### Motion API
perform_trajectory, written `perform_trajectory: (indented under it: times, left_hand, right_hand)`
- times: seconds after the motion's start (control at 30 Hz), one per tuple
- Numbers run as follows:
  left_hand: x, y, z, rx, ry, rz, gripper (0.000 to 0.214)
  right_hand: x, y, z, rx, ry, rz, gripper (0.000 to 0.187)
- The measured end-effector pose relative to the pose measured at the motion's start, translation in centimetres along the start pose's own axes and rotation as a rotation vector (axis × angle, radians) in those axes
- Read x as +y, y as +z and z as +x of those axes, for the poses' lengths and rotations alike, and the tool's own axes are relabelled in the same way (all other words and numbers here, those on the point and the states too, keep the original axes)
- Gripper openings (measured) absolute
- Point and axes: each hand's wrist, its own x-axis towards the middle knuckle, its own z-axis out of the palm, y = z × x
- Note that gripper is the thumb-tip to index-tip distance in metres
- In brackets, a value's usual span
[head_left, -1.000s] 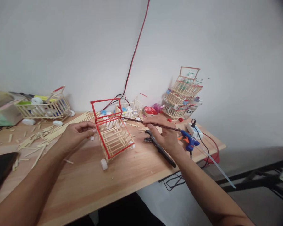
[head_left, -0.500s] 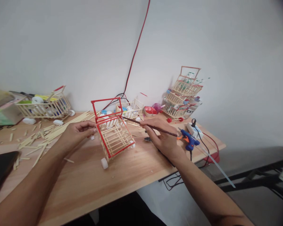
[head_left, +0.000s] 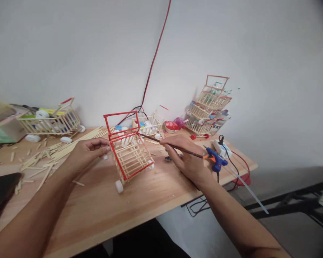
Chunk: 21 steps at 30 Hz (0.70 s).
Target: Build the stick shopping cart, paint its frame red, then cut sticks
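Observation:
A small model shopping cart (head_left: 131, 157) made of wooden sticks stands in front of me, its top rim and handle frame painted red, with white wheels. My left hand (head_left: 90, 152) is at its left side, thumb and fingers closed on the cart's edge near the handle. In my right hand (head_left: 187, 154) is a thin dark paintbrush (head_left: 174, 146), gripped like a pen. The brush's tip touches or nearly touches the red corner where the handle meets the rim.
Loose wooden sticks (head_left: 54, 154) litter the table's left. More stick carts stand behind, one (head_left: 51, 123) at left and a stack (head_left: 207, 107) at right. A red paint dish (head_left: 171, 127) sits at the back. A blue glue gun (head_left: 218, 159) and power strip (head_left: 223, 148) lie right.
Almost nothing differs. The brush's rear end has dipped very slightly in my right hand; the cart and my left hand hold still.

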Motion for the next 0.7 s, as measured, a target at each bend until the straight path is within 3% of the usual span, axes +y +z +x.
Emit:
perform_trajectory:
  times: [0.7]
  left_hand:
    - [-0.1, 0.0, 0.0, -0.006, 0.008, 0.018, 0.033]
  right_hand:
    - [-1.5, -3.0, -0.7, -0.150, -0.033, 0.021, 0.019]
